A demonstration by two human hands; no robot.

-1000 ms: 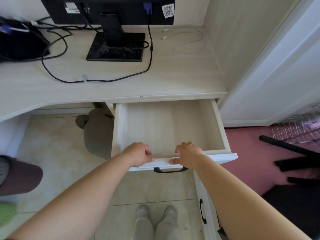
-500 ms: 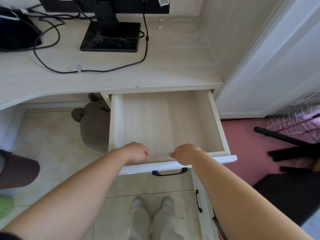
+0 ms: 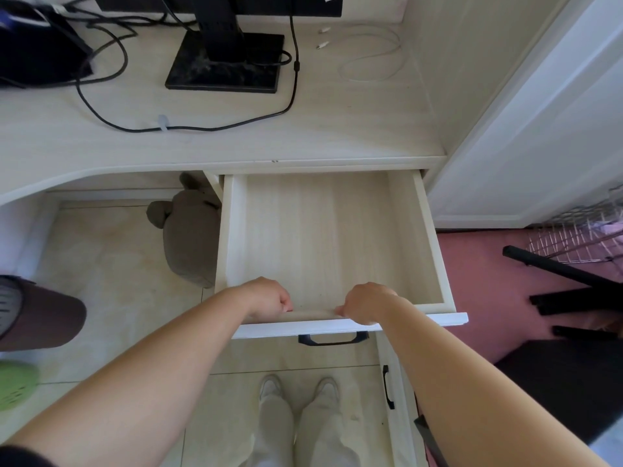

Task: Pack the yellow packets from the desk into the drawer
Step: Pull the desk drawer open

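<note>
Drawer stands open under the right end of desk, its pale wood floor exposed. Left hand and right hand grip the front panel's top edge, fingers curled over it, above the black handle.

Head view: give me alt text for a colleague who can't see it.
The left hand and right hand grip the front edge of the open drawer, which shows only its bare wooden bottom. Above it the desk holds a monitor stand and cables; no yellow packets are in view.
</note>
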